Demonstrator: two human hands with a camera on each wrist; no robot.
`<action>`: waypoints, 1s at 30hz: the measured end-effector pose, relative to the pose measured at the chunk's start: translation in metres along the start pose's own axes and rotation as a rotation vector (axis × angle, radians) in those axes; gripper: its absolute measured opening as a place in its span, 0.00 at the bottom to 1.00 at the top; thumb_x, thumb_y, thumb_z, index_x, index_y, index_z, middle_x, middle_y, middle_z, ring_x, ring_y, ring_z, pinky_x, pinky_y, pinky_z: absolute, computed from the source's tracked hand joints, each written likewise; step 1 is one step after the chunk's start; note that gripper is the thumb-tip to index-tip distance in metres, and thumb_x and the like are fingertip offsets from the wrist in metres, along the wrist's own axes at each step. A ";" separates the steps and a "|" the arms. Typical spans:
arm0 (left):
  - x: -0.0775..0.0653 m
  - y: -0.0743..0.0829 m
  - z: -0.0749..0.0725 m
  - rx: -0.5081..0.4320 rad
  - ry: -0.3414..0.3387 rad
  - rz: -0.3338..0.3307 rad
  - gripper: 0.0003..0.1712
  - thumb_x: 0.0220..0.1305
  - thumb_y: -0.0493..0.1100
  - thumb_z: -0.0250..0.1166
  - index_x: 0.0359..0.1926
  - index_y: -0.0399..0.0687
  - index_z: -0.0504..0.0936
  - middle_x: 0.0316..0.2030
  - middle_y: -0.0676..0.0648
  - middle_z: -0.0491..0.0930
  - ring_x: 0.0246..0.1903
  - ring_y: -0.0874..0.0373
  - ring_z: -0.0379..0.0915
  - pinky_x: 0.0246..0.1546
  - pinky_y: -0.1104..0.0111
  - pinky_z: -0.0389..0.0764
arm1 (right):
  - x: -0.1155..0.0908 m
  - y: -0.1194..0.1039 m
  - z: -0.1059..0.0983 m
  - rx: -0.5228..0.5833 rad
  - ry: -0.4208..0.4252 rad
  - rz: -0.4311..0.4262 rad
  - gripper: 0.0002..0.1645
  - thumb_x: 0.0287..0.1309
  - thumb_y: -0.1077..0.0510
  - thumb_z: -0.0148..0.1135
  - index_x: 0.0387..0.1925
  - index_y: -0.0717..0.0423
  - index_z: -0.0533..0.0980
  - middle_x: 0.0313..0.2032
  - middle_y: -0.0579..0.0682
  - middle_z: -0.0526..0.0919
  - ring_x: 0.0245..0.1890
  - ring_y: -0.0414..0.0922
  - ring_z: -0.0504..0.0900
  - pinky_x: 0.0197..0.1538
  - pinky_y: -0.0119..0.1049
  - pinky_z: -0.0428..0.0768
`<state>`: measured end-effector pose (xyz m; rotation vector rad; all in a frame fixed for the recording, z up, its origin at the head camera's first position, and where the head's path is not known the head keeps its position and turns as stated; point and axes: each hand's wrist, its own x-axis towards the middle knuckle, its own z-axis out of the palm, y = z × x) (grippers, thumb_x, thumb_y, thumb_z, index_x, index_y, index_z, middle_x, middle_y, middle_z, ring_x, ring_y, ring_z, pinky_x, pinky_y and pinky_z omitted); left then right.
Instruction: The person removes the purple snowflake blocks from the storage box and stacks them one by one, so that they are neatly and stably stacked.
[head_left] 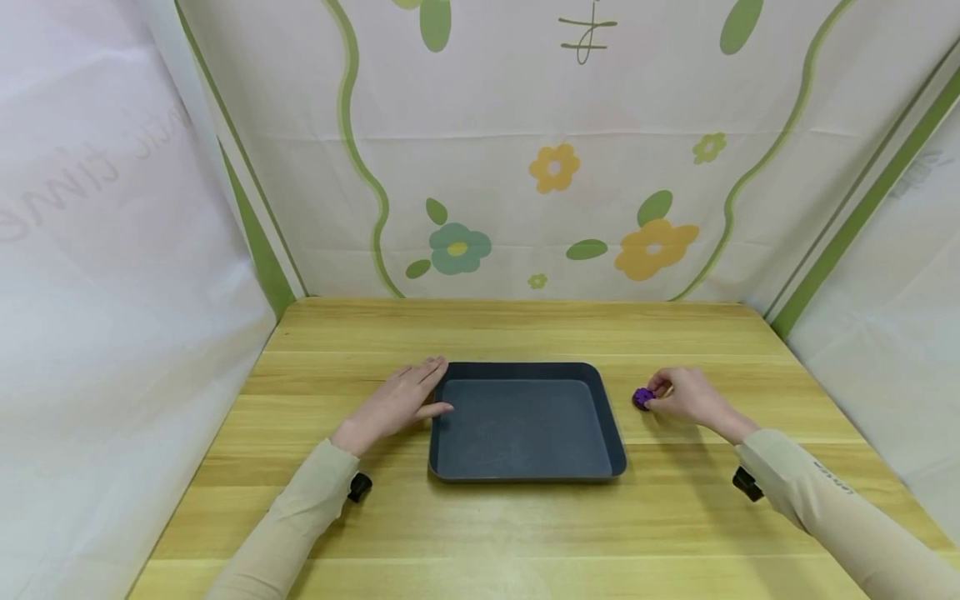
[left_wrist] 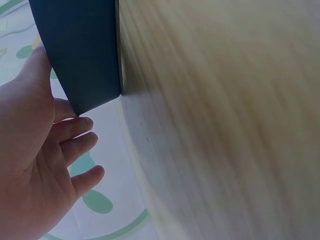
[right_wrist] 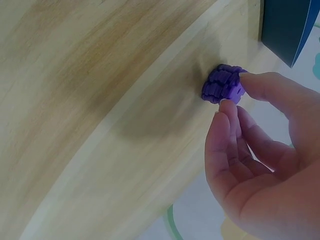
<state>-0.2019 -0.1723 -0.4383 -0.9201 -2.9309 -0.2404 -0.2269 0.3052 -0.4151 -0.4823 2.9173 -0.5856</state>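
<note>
A dark blue-grey rectangular tray [head_left: 525, 429] lies on the wooden table. My left hand [head_left: 401, 398] rests at its far left corner, fingers fairly straight along the edge and thumb over the left rim. From the left wrist, the tray's outer wall [left_wrist: 82, 55] shows beside the hand, the other fingers loosely bent off it. To the right of the tray, my right hand [head_left: 688, 396] pinches a small purple piece [head_left: 642, 398] between thumb and fingertips. Up close this purple piece [right_wrist: 222, 84] is round with a notched, ridged edge, like stacked toothed discs; it sits at the table surface.
The light wooden table [head_left: 495, 533] extends around the tray. A white cloth with printed flowers [head_left: 555, 167] stands behind its far edge, and white cloth sides [head_left: 112, 333] rise at left and right. A black device [head_left: 360, 487] is at each wrist.
</note>
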 end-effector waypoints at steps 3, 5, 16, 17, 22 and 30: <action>0.000 0.000 0.000 0.002 0.001 0.000 0.46 0.69 0.64 0.56 0.75 0.39 0.59 0.74 0.38 0.61 0.71 0.45 0.64 0.71 0.48 0.68 | 0.000 0.000 0.000 0.002 -0.001 0.004 0.14 0.52 0.59 0.73 0.36 0.65 0.82 0.32 0.55 0.87 0.32 0.46 0.83 0.37 0.43 0.84; 0.000 0.000 0.000 0.002 0.002 0.001 0.46 0.69 0.64 0.56 0.75 0.39 0.59 0.74 0.38 0.61 0.71 0.45 0.64 0.71 0.48 0.68 | -0.001 0.000 0.000 0.003 -0.001 0.007 0.14 0.52 0.59 0.73 0.36 0.65 0.82 0.32 0.55 0.87 0.32 0.46 0.83 0.38 0.44 0.84; -0.001 0.001 -0.001 -0.026 -0.009 -0.002 0.46 0.69 0.64 0.56 0.75 0.39 0.58 0.74 0.38 0.60 0.72 0.44 0.62 0.71 0.47 0.67 | -0.005 -0.001 -0.004 0.024 0.037 0.006 0.13 0.53 0.60 0.72 0.37 0.66 0.81 0.32 0.56 0.86 0.32 0.45 0.82 0.35 0.38 0.82; 0.000 0.001 -0.002 -0.024 -0.007 -0.001 0.46 0.69 0.64 0.56 0.75 0.39 0.58 0.74 0.38 0.60 0.72 0.44 0.62 0.71 0.47 0.67 | -0.005 -0.001 -0.005 0.029 0.043 0.010 0.13 0.54 0.60 0.71 0.37 0.66 0.81 0.32 0.56 0.86 0.31 0.45 0.83 0.35 0.38 0.82; -0.001 0.000 -0.001 -0.002 0.011 0.010 0.45 0.69 0.63 0.57 0.75 0.38 0.60 0.73 0.38 0.62 0.72 0.44 0.62 0.70 0.47 0.67 | -0.007 0.000 -0.008 0.054 0.084 0.037 0.13 0.59 0.58 0.67 0.39 0.66 0.81 0.33 0.57 0.86 0.31 0.46 0.84 0.34 0.39 0.83; -0.003 -0.004 -0.001 -0.061 0.009 0.001 0.45 0.69 0.63 0.57 0.75 0.38 0.59 0.74 0.38 0.60 0.73 0.44 0.60 0.72 0.45 0.65 | -0.011 0.010 -0.008 0.043 0.167 0.029 0.12 0.64 0.59 0.63 0.40 0.66 0.82 0.35 0.60 0.86 0.32 0.48 0.84 0.35 0.41 0.85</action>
